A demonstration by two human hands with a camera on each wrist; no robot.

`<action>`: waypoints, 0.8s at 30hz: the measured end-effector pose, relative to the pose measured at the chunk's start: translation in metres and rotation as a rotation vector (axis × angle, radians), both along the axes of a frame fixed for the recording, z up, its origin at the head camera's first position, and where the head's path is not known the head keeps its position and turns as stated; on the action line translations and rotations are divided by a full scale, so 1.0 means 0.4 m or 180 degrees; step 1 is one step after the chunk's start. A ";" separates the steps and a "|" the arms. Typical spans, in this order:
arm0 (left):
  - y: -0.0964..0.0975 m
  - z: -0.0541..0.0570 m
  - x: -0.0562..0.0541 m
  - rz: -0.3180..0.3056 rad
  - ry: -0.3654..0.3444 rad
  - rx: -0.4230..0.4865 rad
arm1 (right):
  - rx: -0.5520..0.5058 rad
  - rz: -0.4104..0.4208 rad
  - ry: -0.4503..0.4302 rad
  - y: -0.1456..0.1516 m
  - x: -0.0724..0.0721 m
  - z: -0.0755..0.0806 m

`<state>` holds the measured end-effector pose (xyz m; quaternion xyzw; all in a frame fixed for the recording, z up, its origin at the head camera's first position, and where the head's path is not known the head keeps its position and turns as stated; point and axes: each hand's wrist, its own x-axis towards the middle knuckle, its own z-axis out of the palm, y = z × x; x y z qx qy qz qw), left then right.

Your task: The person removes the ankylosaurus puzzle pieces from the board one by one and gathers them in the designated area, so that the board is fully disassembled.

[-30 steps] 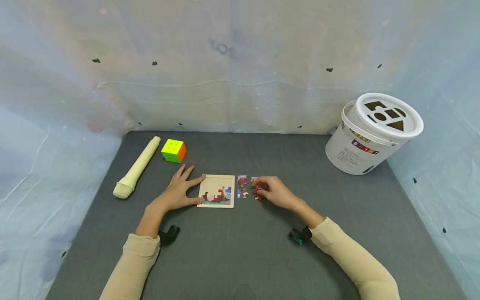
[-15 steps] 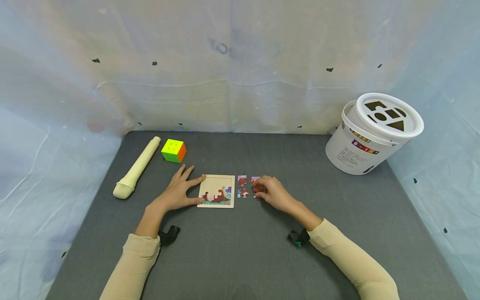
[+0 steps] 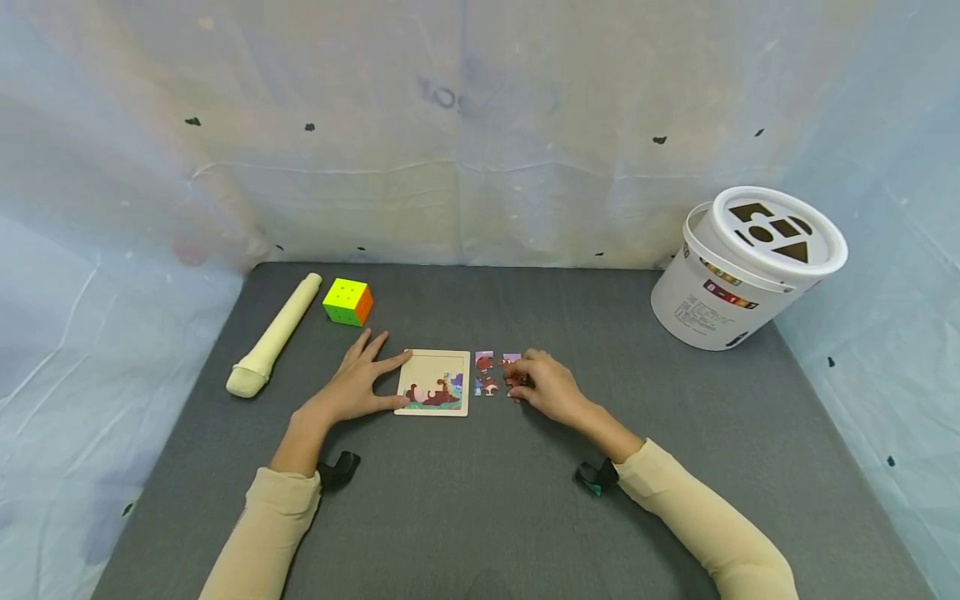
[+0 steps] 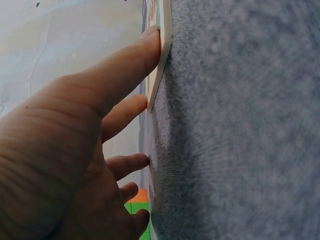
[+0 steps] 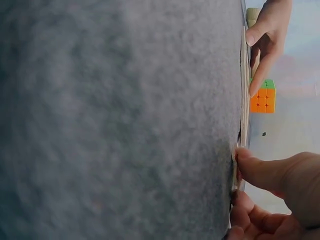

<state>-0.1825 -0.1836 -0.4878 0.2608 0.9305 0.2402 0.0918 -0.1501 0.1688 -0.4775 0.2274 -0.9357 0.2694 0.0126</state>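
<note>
Left hand (image 3: 356, 385): fingers (image 4: 125, 117) spread; the thumb and index finger touch the left side of the puzzle tray (image 3: 427, 365), and the remaining fingers are to the left of it. In the left wrist view the thumb lies on the tray's edge.

Puzzle tray: flat on the desk (image 3: 465, 517), near the middle. An assembled section (image 3: 437, 397) with dark red, green and purple print occupies its near part, reaching higher on the right; the pale base shows elsewhere.

Right hand (image 3: 553, 387): just right of the loose pieces, with the thumb and fingers pinching a dark red puzzle piece (image 5: 238, 174) by its edges, low over or on the desk; which of the two cannot be told. The hand partly hides this piece.

Loose pieces: two stand in a column just right of the tray, a far-left piece (image 3: 483, 361) and a near-left piece (image 3: 487, 387). A far-right piece (image 3: 512, 358), pink-edged, lies beside them, partly covered by the right hand's fingers.

Surroundings: a cube (image 3: 348, 302) with yellow, green and orange faces sits at far left; left of it lies a cream microphone-shaped object (image 3: 277, 333). A white bucket (image 3: 708, 300) stands at far right, its lid (image 3: 780, 225) pierced with shaped holes. Beige sleeves (image 3: 258, 533) cover both forearms.
</note>
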 end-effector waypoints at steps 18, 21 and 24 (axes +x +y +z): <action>-0.001 -0.001 -0.003 0.0011 -0.0046 -0.0003 | 0.0106 0.0037 0.0079 -0.016 -0.004 0.018; 0.000 -0.001 -0.003 0.0008 -0.0057 -0.0012 | 0.0069 0.0124 0.0139 -0.041 -0.009 0.030; 0.001 -0.001 -0.002 0.0002 -0.0052 -0.0017 | 0.0013 0.0269 0.0152 -0.078 -0.011 0.038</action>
